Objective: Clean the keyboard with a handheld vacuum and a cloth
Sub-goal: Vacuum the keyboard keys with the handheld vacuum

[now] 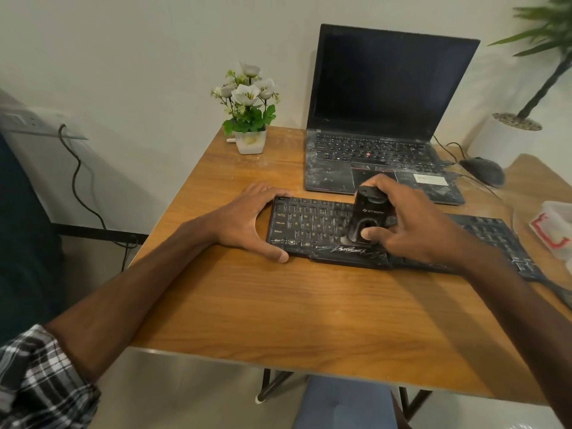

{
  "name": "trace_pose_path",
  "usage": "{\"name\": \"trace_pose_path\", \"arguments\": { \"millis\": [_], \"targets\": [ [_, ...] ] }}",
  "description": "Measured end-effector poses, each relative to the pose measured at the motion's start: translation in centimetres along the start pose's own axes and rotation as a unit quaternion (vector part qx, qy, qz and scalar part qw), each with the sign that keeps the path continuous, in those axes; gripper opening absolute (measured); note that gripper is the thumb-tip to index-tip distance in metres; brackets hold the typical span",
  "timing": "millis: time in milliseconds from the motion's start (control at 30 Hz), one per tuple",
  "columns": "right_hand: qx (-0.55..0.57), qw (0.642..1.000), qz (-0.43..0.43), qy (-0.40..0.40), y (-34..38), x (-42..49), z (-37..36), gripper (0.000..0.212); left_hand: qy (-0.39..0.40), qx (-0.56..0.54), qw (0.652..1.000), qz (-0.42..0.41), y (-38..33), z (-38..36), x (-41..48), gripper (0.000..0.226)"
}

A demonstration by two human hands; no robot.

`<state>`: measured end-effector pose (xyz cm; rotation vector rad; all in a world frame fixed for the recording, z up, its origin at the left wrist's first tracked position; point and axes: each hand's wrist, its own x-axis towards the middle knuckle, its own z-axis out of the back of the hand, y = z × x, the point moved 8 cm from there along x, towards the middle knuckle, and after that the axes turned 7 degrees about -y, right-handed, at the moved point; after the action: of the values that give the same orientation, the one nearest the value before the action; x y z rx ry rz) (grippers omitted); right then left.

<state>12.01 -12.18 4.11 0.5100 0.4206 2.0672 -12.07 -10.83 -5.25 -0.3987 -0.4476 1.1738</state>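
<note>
Wooden table (pixel 278 305) bears a dusty keyboard (pixel 312 224); left hand (pixel 244 218) fingers (pixel 266 190), spread, grip its left end, while right hand (pixel 414 224) fingers (pixel 383 182) wrap the handheld vacuum (pixel 368 216), upright on the keys.

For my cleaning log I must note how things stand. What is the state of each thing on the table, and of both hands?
keyboard: flat on the table, dusty
handheld vacuum: lower end on the keys
left hand: grips the keyboard's left end
right hand: grips the handheld vacuum
laptop: lid open, screen dark, dusty
mouse: lying right of the laptop, untouched
flower pot: upright
</note>
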Motion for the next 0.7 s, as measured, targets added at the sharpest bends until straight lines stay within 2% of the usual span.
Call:
{"name": "trace_pose_path", "arguments": {
  "millis": [100,267,400,633,700],
  "targets": [
    [-0.036,0.999,0.007,0.001,0.4,0.3,0.9,0.057,-0.004,0.005,1.0,0.0,0.0,0.1,-0.1,0.132],
    [0.06,0.997,0.03,-0.041,2.2,0.4,-0.9,0.056,-0.004,0.001,1.0,-0.002,-0.3,0.1,-0.2,0.132],
    [0.051,0.997,0.015,-0.051,0.3,-0.1,-0.7,0.054,-0.003,-0.001,1.0,-0.004,-0.2,0.1,-0.2,0.128],
    [-0.009,1.0,-0.009,0.002,-1.6,-0.1,2.0,0.054,0.004,-0.003,1.0,0.001,-0.2,0.0,-0.2,0.128],
    [0.031,0.999,0.001,-0.019,-1.1,0.9,2.8,0.054,0.01,0.004,1.0,0.009,-0.3,0.0,-0.2,0.129]
  ]
}}
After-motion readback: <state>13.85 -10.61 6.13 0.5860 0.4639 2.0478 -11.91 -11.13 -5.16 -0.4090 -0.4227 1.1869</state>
